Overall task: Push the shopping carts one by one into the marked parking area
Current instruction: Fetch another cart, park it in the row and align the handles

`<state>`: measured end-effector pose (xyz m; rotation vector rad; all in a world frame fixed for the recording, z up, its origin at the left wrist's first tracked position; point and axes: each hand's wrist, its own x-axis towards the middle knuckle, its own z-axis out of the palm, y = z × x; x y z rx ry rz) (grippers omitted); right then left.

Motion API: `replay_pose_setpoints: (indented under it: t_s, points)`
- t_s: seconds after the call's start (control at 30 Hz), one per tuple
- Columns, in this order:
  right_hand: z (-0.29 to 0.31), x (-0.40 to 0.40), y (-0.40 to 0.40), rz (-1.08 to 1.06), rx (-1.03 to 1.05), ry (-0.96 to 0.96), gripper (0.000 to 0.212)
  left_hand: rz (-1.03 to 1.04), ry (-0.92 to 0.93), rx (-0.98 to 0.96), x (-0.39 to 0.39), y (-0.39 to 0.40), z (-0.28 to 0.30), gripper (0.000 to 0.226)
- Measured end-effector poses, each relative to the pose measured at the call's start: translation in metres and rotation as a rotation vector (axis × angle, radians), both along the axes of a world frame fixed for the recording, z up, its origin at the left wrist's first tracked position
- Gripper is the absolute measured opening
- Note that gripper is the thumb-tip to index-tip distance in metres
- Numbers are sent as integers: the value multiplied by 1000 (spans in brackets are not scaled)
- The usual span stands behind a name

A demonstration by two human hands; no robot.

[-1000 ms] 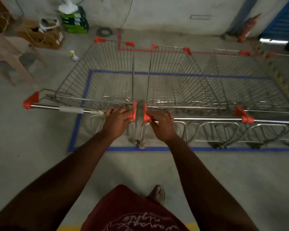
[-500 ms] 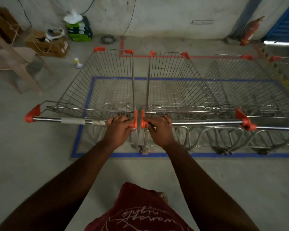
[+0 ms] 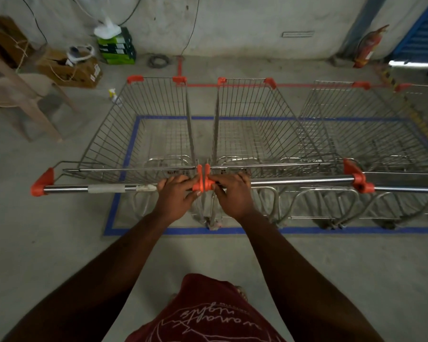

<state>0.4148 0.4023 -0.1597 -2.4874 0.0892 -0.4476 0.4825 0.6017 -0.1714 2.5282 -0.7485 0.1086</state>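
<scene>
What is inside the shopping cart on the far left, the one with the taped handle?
Nothing shows inside the leftmost cart: through its wire basket only grey floor and the blue tape line appear. The left hand grips its handle and covers that part of the bar.

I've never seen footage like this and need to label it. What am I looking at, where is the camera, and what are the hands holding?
There is no machine here. A camera worn on a person's head looks forward and down at their own arms. The left hand grips the handle of the left cart; the right hand grips the handle of the cart beside it. More carts stand in a row to the right. All sit on a concrete floor within a blue tape rectangle, the marked parking area. A chair, boxes and a fire extinguisher stand near the wall.
</scene>
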Motion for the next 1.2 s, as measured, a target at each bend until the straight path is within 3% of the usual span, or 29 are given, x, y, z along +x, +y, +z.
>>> replay_pose_setpoints:
  t_s: [0.13, 0.3, 0.73, 0.93, 1.2]
  points:
    - [1, 0, 0, 9, -3, 6, 31, 31, 107, -111, 5, -1, 2, 74]
    - [2, 0, 2, -4, 16, 1, 30, 52, 74, -173, 3, -2, 5, 64]
    - [1, 0, 3, -14, 13, 11, 40, 53, 134, -163, 17, 6, 1, 68]
    - [4, -2, 4, -29, 13, 14, 25, 65, 106, -153, 14, 6, 5, 65]
    - [10, -2, 9, -64, 7, 37, 23, 87, 102, -181, 14, 2, 7, 68]
